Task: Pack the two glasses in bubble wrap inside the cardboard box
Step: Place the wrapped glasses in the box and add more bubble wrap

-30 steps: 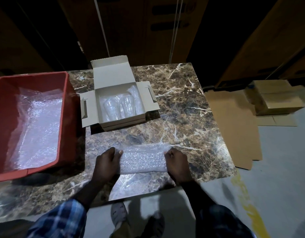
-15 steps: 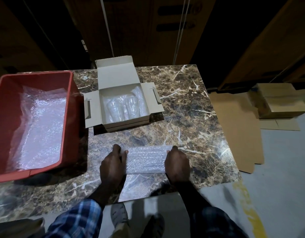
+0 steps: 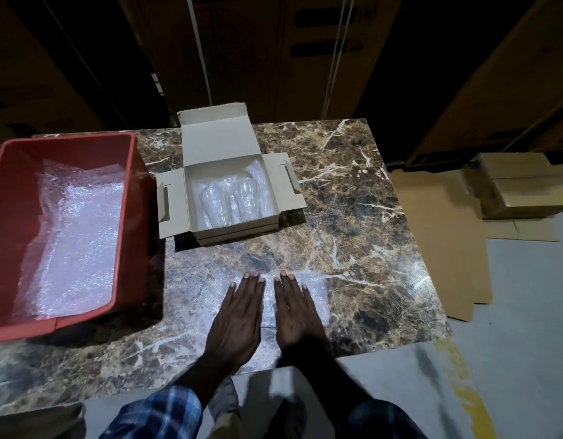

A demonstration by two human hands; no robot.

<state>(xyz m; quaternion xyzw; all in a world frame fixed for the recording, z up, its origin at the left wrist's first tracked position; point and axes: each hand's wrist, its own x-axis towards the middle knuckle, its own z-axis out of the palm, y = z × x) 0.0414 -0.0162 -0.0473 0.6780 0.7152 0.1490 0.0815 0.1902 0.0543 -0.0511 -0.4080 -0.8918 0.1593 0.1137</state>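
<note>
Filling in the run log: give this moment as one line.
left hand flat on bubble wrap | right hand flat beside | two glasses in open box

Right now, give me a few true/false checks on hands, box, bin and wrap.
1. Both hands lie flat, palms down, on the folded bubble wrap. True: left hand, right hand.
2. The cardboard box is closed. False: its lid and side flaps stand open.
3. Two glasses lie inside the box on bubble wrap. True.
4. The red bin is left of the box and holds more bubble wrap. True.
5. One hand holds a glass. False: neither hand holds a glass.
6. The box sits on the floor. False: it sits on the marble table.
</note>
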